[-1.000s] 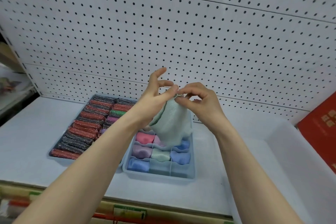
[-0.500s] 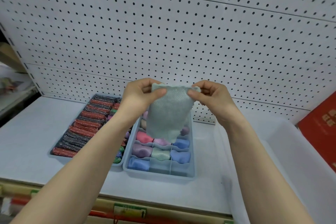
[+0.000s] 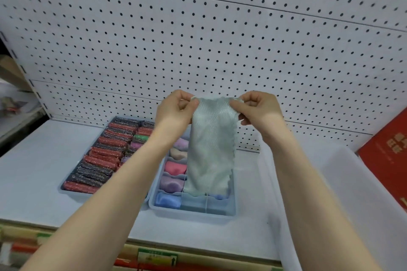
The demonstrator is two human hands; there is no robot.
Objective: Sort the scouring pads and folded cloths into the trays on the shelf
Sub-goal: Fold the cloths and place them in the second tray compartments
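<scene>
While you look down at the shelf (image 3: 39, 174), this is what lies before you:

Cloth: you hold a pale green mesh cloth (image 3: 210, 152) up by its two top corners; it hangs open, and its lower edge is in front of the near compartments of the divided tray (image 3: 189, 211).
Left hand: your left hand (image 3: 174, 110) pinches the left top corner with curled fingers.
Right hand: your right hand (image 3: 259, 109) pinches the right top corner in the same way.
Divided tray: it holds folded cloths, pink (image 3: 175, 167), purple (image 3: 171, 183) and blue (image 3: 165, 200).
Left tray: the scouring pads (image 3: 100, 161), red and dark, stand in rows in the tray (image 3: 66, 190) just beside it.
Behind: a white pegboard (image 3: 198, 35).
Right side: a translucent bin (image 3: 343, 193) and a red box (image 3: 387, 156).
</scene>
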